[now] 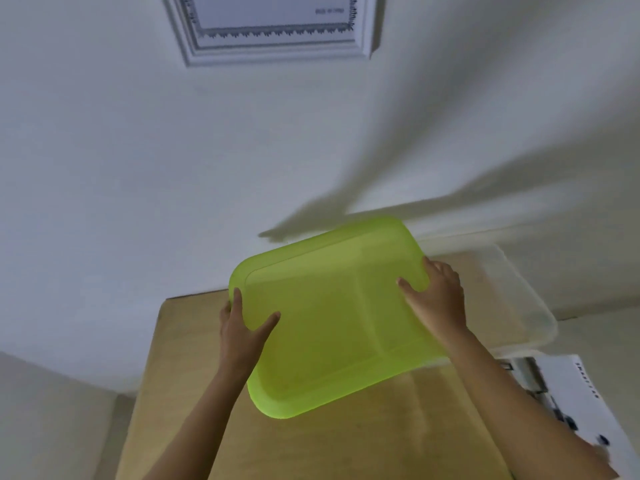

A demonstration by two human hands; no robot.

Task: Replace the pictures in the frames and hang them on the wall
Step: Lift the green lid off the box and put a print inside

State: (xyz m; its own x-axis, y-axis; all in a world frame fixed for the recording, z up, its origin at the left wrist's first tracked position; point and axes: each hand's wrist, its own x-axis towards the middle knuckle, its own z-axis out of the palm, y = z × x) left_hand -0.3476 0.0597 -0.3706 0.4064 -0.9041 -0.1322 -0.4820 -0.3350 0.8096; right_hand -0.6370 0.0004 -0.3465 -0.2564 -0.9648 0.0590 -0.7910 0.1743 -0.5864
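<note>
The left grip (242, 327) is closed on the near-left edge of a translucent green lid (332, 317), thumb on top and fingers curled under the rim. The right grip (436, 299) clamps the far-right edge the same way, thumb laid across the upper face. Between them the lid is held tilted in the air above the wooden surface (346, 452), and it overlaps the near-left part of a clear plastic bin (519, 299) that stands at the back right of that surface, against the wall (138, 150). What the bin holds cannot be made out through its cloudy side. Just beside the bin, at the right edge of the view, lies a white sheet or board (568, 393) with small dark fittings on it (too blurred to name). High on the wall hangs a white moulded frame (277, 39) with a pale bordered sheet inside. Whether that sheet is the new picture or the old one cannot be told. As for progress, one frame is up, but no loose picture or frame is in either grip. This reads as handling the storage bin, with any further swapping and hanging not yet done.
</note>
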